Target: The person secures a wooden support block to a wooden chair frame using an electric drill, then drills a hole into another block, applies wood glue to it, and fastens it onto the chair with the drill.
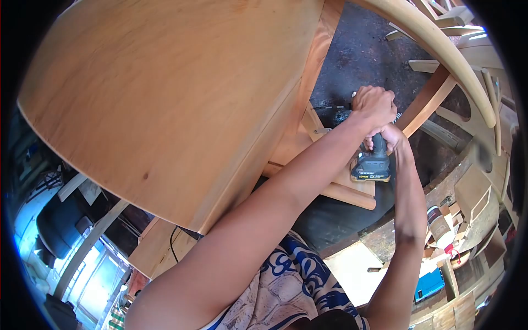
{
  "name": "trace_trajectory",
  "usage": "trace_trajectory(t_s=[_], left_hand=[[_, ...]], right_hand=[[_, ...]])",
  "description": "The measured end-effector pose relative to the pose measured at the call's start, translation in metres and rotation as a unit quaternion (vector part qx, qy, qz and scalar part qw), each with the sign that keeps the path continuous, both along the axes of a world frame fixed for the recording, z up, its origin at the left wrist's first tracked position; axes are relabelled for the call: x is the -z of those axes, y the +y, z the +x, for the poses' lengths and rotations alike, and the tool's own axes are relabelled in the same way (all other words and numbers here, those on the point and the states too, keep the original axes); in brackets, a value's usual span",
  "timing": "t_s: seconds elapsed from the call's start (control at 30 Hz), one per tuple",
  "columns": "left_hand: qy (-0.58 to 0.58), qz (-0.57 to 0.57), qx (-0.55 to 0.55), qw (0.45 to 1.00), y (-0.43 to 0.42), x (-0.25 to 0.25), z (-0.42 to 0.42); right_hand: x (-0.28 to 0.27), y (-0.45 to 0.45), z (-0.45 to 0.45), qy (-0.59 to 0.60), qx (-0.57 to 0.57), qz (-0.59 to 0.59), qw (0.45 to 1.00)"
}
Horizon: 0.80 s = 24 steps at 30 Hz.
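A cordless drill (372, 166) with a dark battery base is held upright, its front end pointing left towards a wooden panel edge. My right hand (391, 136) is wrapped round its handle, just above the battery. Over the drill's upper body, my left hand (375, 103) is closed with bent fingers, hiding most of the top. The thin bit at the front ends near a wooden corner piece (311, 124); whether it touches the wood I cannot tell.
A large curved wooden panel (165, 93) fills the left. A curved wooden rail (440, 47) with a crosspiece (429, 102) arches at upper right. Below the drill lies a wooden bar (346, 195). Wood offcuts, a white bottle (440, 226) and a blue box (429, 285) are at lower right.
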<state>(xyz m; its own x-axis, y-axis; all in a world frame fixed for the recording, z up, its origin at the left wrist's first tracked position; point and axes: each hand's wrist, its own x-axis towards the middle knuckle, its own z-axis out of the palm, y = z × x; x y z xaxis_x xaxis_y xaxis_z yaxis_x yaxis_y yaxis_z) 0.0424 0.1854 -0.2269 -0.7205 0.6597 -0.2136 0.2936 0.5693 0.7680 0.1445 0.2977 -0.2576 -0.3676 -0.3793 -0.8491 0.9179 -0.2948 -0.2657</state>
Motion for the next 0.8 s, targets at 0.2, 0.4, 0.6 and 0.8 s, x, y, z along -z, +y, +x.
trace_trajectory(t_s=[0.2,0.4,0.6,0.8], left_hand=[[-0.01,-0.037,0.016,0.999,0.0007,0.0005,-0.0013],[-0.009,-0.025,0.008,1.0,-0.0006,0.0007,0.0003],[-0.014,-0.031,-0.011,0.999,-0.0039,-0.0022,-0.001],[-0.009,-0.033,-0.018,0.999,-0.0057,-0.0013,0.0006]], right_hand=[[-0.0012,0.0006,-0.0014,-0.015,-0.005,-0.003,1.0],[0.0036,0.0003,0.0009,-0.037,0.011,0.003,0.999],[0.0051,-0.0029,-0.0021,-0.009,-0.024,0.03,0.999],[0.0038,-0.0044,-0.0033,-0.01,-0.008,0.017,1.0]])
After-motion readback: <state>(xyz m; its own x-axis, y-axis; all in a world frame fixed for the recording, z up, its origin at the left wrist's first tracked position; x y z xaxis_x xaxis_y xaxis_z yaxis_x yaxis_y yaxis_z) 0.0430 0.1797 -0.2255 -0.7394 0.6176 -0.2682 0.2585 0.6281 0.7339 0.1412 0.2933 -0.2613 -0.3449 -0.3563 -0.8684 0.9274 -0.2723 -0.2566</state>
